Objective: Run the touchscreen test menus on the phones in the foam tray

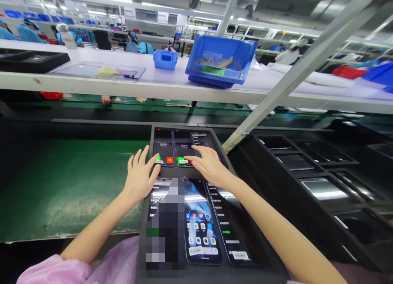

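Nearest the camera, a black tray [270, 251] sits in front of the person, holding two rows of smartphones lying face up with lit screens. At the near end, the middle phone [201, 222] shows a home screen with coloured app icons, and the phone to its right [229, 224] shows a dark list of menu lines. The near-left phone is blurred and cannot be read.

Both forearms, coming out of pink sleeves, reach forward over the tray. The left hand [140, 178] lies flat with fingers spread and loose, grasping nothing; its fingertips touch the lower edge of the far-left phone [163, 152], beside that screen's green and red buttons. The right hand [209, 164] is also flat and relaxed, holding nothing, with its fingers resting on the lower part of the far-middle phone [183, 151] and partly covering the far-right phone [201, 139].

Left of the tray runs a green conveyor belt [67, 185]. To the right stand black moulded trays [319, 181] with mostly empty compartments. Beyond, a white shelf [92, 85] carries a large blue bin [220, 59], a small blue bin [166, 58] and a clear sheet with a yellow cloth [106, 72]. Farther back, people in blue coats work at other benches.
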Motion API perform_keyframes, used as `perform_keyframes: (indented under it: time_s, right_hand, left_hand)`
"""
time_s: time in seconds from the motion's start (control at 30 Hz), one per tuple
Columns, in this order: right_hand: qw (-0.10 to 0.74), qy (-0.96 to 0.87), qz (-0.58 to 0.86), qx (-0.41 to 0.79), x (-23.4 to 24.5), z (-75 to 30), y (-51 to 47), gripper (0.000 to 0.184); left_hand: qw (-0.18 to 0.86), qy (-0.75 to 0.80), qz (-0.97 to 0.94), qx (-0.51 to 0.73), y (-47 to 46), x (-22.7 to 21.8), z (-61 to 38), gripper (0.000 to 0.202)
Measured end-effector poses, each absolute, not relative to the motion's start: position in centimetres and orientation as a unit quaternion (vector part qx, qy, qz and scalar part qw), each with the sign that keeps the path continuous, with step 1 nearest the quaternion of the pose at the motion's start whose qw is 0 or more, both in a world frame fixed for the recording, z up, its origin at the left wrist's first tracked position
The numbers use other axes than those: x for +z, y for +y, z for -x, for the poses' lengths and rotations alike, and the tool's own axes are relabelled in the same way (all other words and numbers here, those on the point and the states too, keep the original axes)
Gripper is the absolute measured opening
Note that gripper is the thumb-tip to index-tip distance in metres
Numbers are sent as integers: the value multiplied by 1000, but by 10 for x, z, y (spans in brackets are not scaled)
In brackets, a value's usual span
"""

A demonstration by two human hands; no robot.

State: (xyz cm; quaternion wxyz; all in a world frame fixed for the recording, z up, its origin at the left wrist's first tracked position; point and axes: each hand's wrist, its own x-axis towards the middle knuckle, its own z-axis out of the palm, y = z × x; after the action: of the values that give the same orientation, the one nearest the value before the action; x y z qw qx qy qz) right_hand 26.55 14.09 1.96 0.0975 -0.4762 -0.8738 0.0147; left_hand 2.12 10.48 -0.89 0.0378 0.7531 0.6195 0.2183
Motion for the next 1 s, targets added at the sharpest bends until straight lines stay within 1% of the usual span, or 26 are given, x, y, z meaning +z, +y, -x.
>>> perform_keyframes:
  time_s: [0.07,0.17,0.33,0.43,0.63,0.73,0.83,1.0]
  right_hand:
    - [126,-864,487,11,22,-277,131,46]
    - [141,-854,501,11,25,-295,109,46]
    - [141,-864,481,37,22,-308,62,39]
    - [135,-878,456,48,18,-310,42,38]
    - [158,-874,459,21,22,-310,26,39]
    - [179,-869,460,27,22,-307,16,39]
    - [197,-866,458,43,20,-303,5,39]
    - [176,-875,447,58,19,-289,-8,32]
  left_hand:
    - [73,623,-739,246,103,-12,-19,47]
    - [110,623,-728,264,100,-15,-16,47]
    - [103,622,-739,237,101,-13,-16,48]
    - [95,620,-749,211,103,-10,-17,49]
    - [81,620,-765,157,103,-6,-16,49]
    - [79,619,-761,175,104,-8,-16,49]
    - [99,615,-756,200,106,-11,-15,50]
    - [148,607,-752,208,108,-11,-16,53]
